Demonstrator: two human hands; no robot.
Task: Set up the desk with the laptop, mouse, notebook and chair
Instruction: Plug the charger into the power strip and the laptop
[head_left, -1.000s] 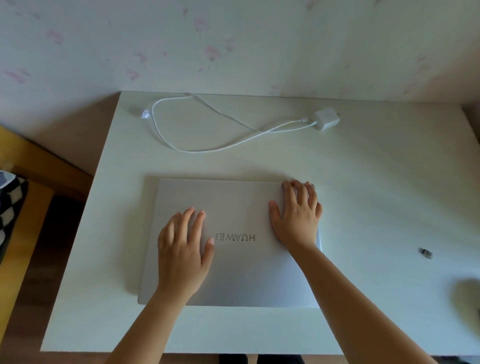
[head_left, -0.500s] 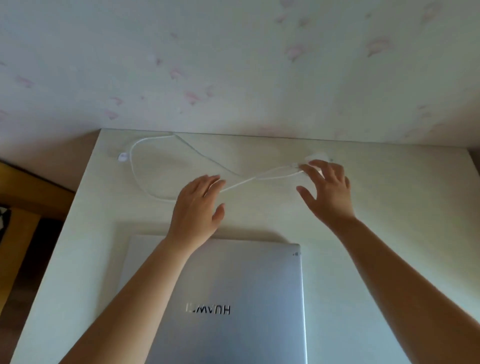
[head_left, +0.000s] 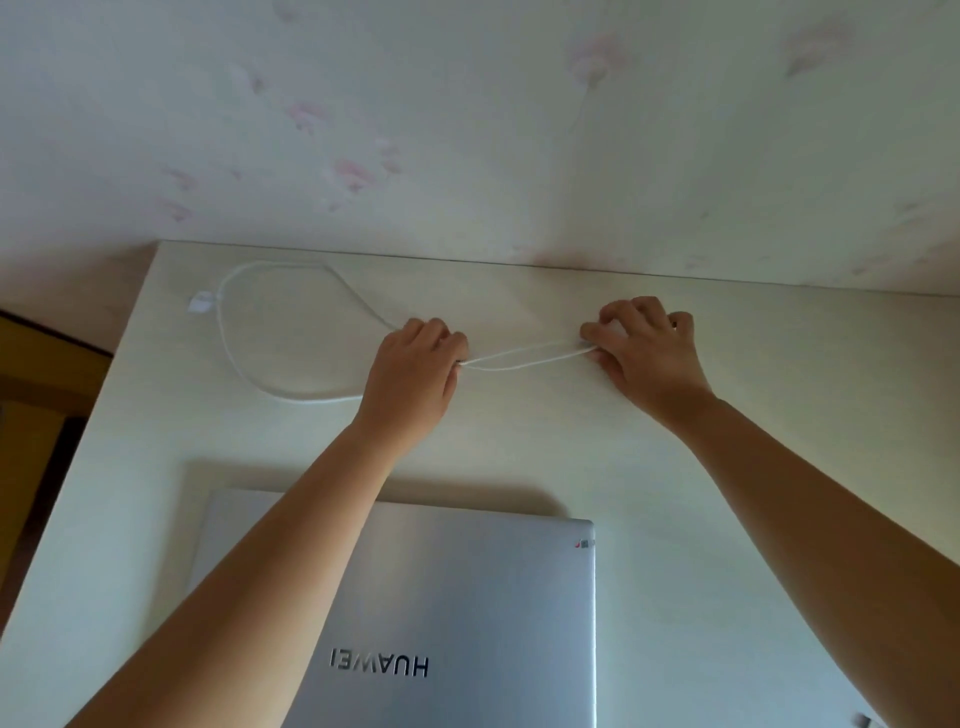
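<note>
While both arms reach out over the laptop (head_left: 457, 613), a white cable (head_left: 244, 358) lies on the desk (head_left: 779, 467) beyond it, toward the wall (head_left: 467, 130). The cable runs in a wide loop beyond the laptop's far left corner, and its small white plug (head_left: 200, 302) rests at the loop's left side, near the desk's left edge. Two strands of it stretch between the hands, just off the desk or on it; which, I cannot tell.

The left hand (head_left: 415, 374) is clenched around the cable where the loop narrows, beyond the laptop's far edge. The right hand (head_left: 644, 353) sits beyond the laptop's far right corner, its fingers (head_left: 623, 317) curled over something white at the strands' end, pinching there; what it covers is mostly hidden. The left forearm crosses the laptop's lid and hides part of its left side.

The laptop is shut, silver, flat on the desk at the near edge, with the HUAWEI lettering upside down from here and a small sticker (head_left: 584, 544) at its far right corner. A small dark object (head_left: 868, 721) lies on the desk right of the laptop, too cut off to identify.
</note>
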